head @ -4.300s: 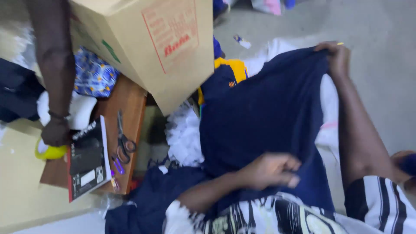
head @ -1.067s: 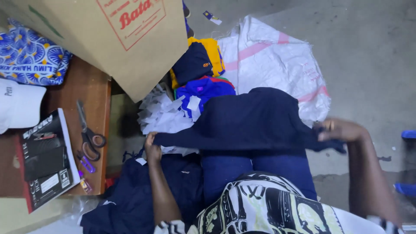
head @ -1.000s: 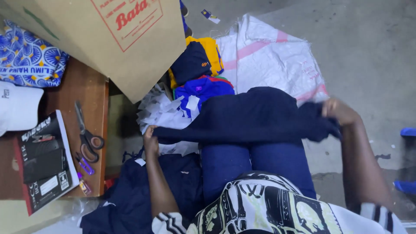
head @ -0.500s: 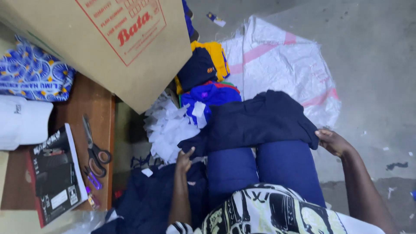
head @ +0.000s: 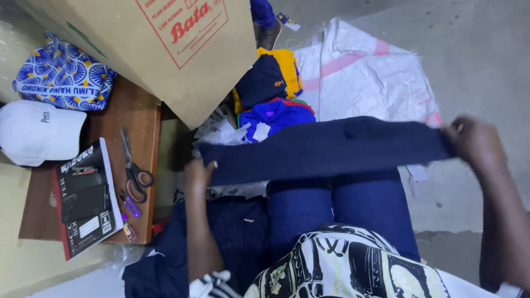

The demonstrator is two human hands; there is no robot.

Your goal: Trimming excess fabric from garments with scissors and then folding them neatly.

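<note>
Head view: a dark blue cloth (head: 326, 149) is held stretched flat above the lap. Its ends are pinched by the left hand (head: 199, 172) and right hand (head: 473, 140), fingers clamped on it.

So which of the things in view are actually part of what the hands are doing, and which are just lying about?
In hand:
- navy garment, stretched flat between left hand and right hand
- dark navy clothes by the knees

Lying about:
- cardboard box
- scissors
- white cap
- black booklet
- blue patterned cloth
- white sack
</note>
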